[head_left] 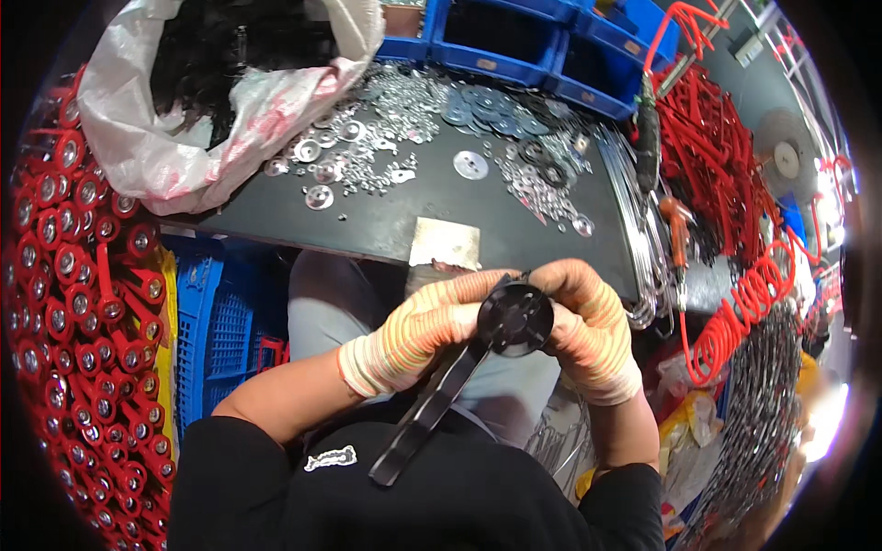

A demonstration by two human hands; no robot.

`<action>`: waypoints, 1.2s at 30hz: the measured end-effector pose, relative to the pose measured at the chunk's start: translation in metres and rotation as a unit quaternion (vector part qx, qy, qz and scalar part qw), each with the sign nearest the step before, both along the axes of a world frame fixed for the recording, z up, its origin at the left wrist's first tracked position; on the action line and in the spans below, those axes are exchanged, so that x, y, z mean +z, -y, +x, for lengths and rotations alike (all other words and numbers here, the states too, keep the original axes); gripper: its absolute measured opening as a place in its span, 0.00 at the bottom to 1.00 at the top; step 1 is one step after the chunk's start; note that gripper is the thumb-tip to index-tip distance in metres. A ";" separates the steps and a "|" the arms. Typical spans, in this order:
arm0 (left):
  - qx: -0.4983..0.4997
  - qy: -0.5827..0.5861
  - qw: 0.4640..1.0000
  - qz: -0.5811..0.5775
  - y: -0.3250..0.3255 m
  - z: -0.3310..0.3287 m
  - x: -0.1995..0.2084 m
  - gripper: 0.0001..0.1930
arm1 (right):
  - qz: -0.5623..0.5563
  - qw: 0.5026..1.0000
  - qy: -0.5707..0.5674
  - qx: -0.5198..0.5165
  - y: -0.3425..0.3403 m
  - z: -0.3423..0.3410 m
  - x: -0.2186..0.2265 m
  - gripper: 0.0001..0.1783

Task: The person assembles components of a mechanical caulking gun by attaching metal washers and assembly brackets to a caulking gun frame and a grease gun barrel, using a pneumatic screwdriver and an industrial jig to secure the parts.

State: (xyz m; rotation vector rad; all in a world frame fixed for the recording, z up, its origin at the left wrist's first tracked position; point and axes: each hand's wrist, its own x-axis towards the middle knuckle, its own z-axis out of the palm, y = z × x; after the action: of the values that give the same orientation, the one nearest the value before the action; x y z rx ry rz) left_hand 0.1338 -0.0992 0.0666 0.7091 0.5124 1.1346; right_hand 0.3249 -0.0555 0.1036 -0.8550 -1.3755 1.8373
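Observation:
Between my two gloved hands is a black part with a round, cup-like head [514, 319] and a long flat handle that slants down to the left across my lap. My left hand [430, 329] grips it at the left side of the head, fingers closed. On the other side my right hand [590, 323] is closed round the head's right edge. Both gloves are pale with orange and yellow stripes. Some fingertips are hidden behind the part. Just beyond it, a pale square block [446, 242] sits at the front edge of the dark workbench [386, 216].
Small metal parts [395, 101], washers and dark discs [491, 110] lie heaped on the bench. A white sack [119, 138] holds black parts. Blue bins [496, 64] stand behind. Red handled parts [83, 303] pile up left; a red coiled hose [735, 335] hangs right.

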 end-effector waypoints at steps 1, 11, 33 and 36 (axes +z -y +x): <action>-0.072 0.025 0.997 -0.020 0.000 -0.002 0.011 0.33 | -0.019 1.000 -0.001 -0.017 0.009 0.000 0.008 0.27; -0.096 -0.042 0.994 0.003 0.018 -0.017 0.009 0.30 | 0.081 0.997 -0.015 0.001 0.012 -0.023 0.001 0.41; 0.015 -0.352 0.927 0.129 0.010 -0.066 -0.051 0.14 | 0.473 0.812 -0.077 0.332 0.017 -0.062 -0.074 0.13; 0.318 -0.619 0.652 0.302 -0.080 -0.112 -0.027 0.11 | 0.516 0.800 -0.046 0.303 0.030 -0.067 -0.071 0.13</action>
State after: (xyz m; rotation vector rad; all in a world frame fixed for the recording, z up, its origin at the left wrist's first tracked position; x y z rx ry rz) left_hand 0.0214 -0.0188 0.0395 2.0505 1.6912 1.3377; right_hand 0.2582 -0.0858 0.0330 0.2858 -2.3675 1.1150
